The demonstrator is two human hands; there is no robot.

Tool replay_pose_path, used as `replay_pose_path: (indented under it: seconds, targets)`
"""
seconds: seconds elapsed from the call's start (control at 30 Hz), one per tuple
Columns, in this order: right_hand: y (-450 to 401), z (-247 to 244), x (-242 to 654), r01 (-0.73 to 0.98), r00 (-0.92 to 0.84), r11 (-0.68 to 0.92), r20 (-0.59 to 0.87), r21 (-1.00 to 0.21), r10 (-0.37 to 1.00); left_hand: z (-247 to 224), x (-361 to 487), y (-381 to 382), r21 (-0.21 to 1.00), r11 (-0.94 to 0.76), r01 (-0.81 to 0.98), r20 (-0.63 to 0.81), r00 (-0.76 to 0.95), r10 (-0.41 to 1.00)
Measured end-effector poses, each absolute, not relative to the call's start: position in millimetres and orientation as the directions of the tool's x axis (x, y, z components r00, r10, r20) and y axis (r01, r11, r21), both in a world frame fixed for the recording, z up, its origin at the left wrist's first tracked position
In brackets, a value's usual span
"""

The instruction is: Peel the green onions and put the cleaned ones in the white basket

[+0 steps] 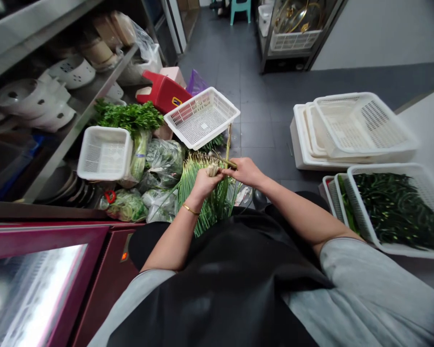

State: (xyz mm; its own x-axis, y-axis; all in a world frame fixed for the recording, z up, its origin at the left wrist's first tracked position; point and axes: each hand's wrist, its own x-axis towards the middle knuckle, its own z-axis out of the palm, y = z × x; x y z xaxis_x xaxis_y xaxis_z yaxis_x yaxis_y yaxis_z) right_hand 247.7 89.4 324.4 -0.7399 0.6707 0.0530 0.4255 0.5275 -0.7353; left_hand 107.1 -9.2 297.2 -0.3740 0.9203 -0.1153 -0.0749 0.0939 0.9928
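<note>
Long green stalks with pale root ends [193,176] lie in a big bundle in front of my lap. Over them, my left hand [205,183] is closed around a few stalks, their whitish ends showing at its top. My right hand [246,172] meets it on the right, its fingers pinched on a thin brownish-green stalk [228,163]. Another yellowish stem stands up between the hands toward the basket. Just beyond them a white perforated basket [203,126] sits tilted.
Leafy greens [128,115], a white basket [104,153] and bagged vegetables [162,156] are at left, beside a metal shelf [90,103]. Stacked white baskets [361,125] and a basket of dark green peppers [401,209] stand at right.
</note>
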Motion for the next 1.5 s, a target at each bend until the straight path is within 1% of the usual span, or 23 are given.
replay_pose_path:
  seconds: [0.07, 0.13, 0.2, 0.23, 0.3, 0.37, 0.43, 0.47, 0.57, 0.7, 0.87, 0.9, 0.93, 0.97, 1.03, 1.07, 1.1, 1.17, 1.23, 1.3, 1.4, 1.47, 1.5]
  targets:
    - [86.9, 327.9, 243.8, 0.500, -0.774, 0.648, 0.038, -0.574, 0.631, 296.0, 106.2, -9.9, 0.998, 0.067, -0.009, -0.064, -0.412, 0.909]
    - [86.1, 329.3, 240.0, 0.494, -0.821, 0.702, -0.011, -0.512, 0.571, 291.8, 106.7, -11.3, 0.996, 0.084, -0.032, -0.090, -0.395, 0.914]
    - [87.0, 328.3, 238.7, 0.454, -0.852, 0.692, -0.045, -0.561, 0.522, 284.7, 107.7, -13.4, 0.985, 0.121, -0.121, -0.155, -0.326, 0.933]
    - [88.5, 327.2, 239.7, 0.430, -0.856, 0.646, -0.058, -0.631, 0.513, 280.1, 107.9, -14.9, 0.976, 0.142, -0.165, -0.185, -0.284, 0.941]
    - [94.4, 325.2, 246.1, 0.374, -0.831, 0.424, -0.095, -0.825, 0.548, 269.0, 106.8, -19.4, 0.959, 0.192, -0.209, -0.237, -0.217, 0.947]
    - [104.8, 324.9, 257.4, 0.264, -0.770, 0.071, -0.166, -0.962, 0.616, 256.3, 103.4, -26.5, 0.946, 0.257, -0.197, -0.292, -0.178, 0.940]
    - [118.3, 327.4, 270.9, 0.092, -0.696, -0.225, -0.225, -0.970, 0.682, 244.0, 98.2, -35.1, 0.934, 0.317, -0.163, -0.342, -0.155, 0.927]
    - [125.3, 329.5, 277.3, 0.006, -0.665, -0.310, -0.236, -0.951, 0.709, 238.8, 95.5, -39.2, 0.929, 0.337, -0.152, -0.358, -0.146, 0.922]
    - [142.6, 336.2, 291.2, -0.172, -0.604, -0.398, -0.223, -0.901, 0.765, 230.4, 88.3, -46.9, 0.921, 0.366, -0.135, -0.378, -0.082, 0.922]
    - [157.0, 343.4, 301.9, -0.308, -0.531, -0.386, -0.180, -0.870, 0.828, 231.1, 80.6, -49.6, 0.920, 0.380, -0.096, -0.383, -0.010, 0.924]
    - [183.8, 340.6, 323.9, -0.416, -0.338, -0.285, -0.144, -0.863, 0.930, 223.2, 70.2, -61.4, 0.899, 0.426, -0.100, -0.434, -0.076, 0.898]
    - [188.6, 334.9, 326.8, -0.372, -0.328, -0.304, -0.182, -0.877, 0.927, 221.1, 69.3, -63.8, 0.890, 0.439, -0.122, -0.451, -0.098, 0.887]
    - [191.4, 327.2, 327.7, -0.275, -0.340, -0.358, -0.258, -0.892, 0.904, 219.6, 69.1, -65.3, 0.881, 0.448, -0.151, -0.465, -0.113, 0.878]
    - [191.5, 318.0, 326.2, -0.131, -0.361, -0.432, -0.363, -0.892, 0.859, 219.0, 69.5, -65.7, 0.874, 0.452, -0.180, -0.475, -0.116, 0.872]
    - [182.5, 298.9, 315.9, 0.189, -0.387, -0.541, -0.569, -0.819, 0.726, 220.1, 71.6, -63.8, 0.869, 0.447, -0.211, -0.475, -0.107, 0.873]
    - [173.9, 291.0, 307.8, 0.290, -0.412, -0.547, -0.618, -0.785, 0.669, 221.7, 72.9, -61.7, 0.869, 0.449, -0.210, -0.475, -0.097, 0.874]
    - [163.4, 285.2, 298.4, 0.332, -0.463, -0.525, -0.620, -0.784, 0.633, 223.8, 74.1, -59.4, 0.867, 0.455, -0.201, -0.478, -0.086, 0.874]
    - [140.5, 280.7, 277.6, 0.294, -0.612, -0.430, -0.514, -0.854, 0.601, 229.5, 76.8, -53.7, 0.865, 0.470, -0.175, -0.486, -0.056, 0.872]
    - [120.5, 283.1, 257.1, 0.220, -0.698, -0.297, -0.363, -0.929, 0.617, 237.4, 80.8, -45.9, 0.874, 0.453, -0.176, -0.467, -0.044, 0.883]
    - [106.7, 287.3, 240.1, 0.221, -0.713, -0.151, -0.265, -0.964, 0.649, 247.6, 86.8, -34.6, 0.901, 0.382, -0.203, -0.405, -0.086, 0.910]
    - [97.3, 291.5, 226.5, 0.264, -0.718, 0.064, -0.152, -0.962, 0.679, 264.0, 94.6, -16.5, 0.937, 0.256, -0.239, -0.307, -0.210, 0.928]
    - [96.9, 294.6, 225.4, 0.249, -0.694, 0.099, -0.106, -0.963, 0.712, 271.7, 94.3, -11.0, 0.936, 0.222, -0.273, -0.287, -0.228, 0.930]
    - [97.8, 297.1, 226.4, 0.221, -0.678, 0.062, -0.107, -0.973, 0.727, 273.9, 92.4, -11.5, 0.929, 0.228, -0.290, -0.290, -0.192, 0.937]
